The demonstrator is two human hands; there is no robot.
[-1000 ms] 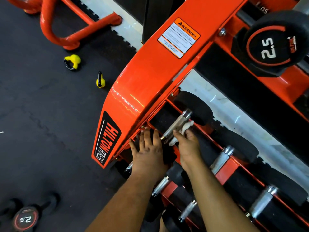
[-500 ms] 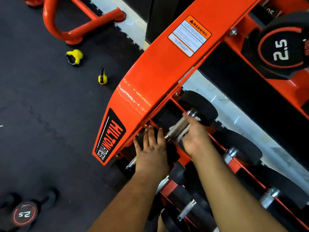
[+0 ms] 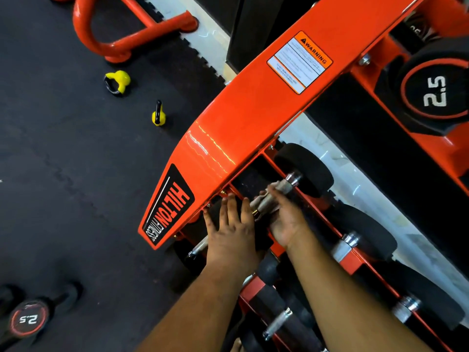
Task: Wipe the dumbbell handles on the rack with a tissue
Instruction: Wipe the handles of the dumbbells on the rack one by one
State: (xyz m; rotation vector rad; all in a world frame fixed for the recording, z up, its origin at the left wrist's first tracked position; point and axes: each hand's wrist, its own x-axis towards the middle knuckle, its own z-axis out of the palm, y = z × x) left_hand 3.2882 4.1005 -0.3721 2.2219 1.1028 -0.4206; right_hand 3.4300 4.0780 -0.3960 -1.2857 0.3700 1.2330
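Right hand (image 3: 284, 219) is wrapped around the chrome dumbbell handle (image 3: 279, 190) on the orange rack (image 3: 248, 118), fingers curled over a white tissue (image 3: 275, 186) that bunches against the metal near the black far head (image 3: 304, 168). Left hand (image 3: 229, 227) lies flat, fingers straight and slightly spread, pressing on the dumbbell's near head just beside the rack's end plate. More dumbbells sit in the row to the right. Two yellow kettlebells (image 3: 117, 81) stand on the dark floor (image 3: 63, 174).
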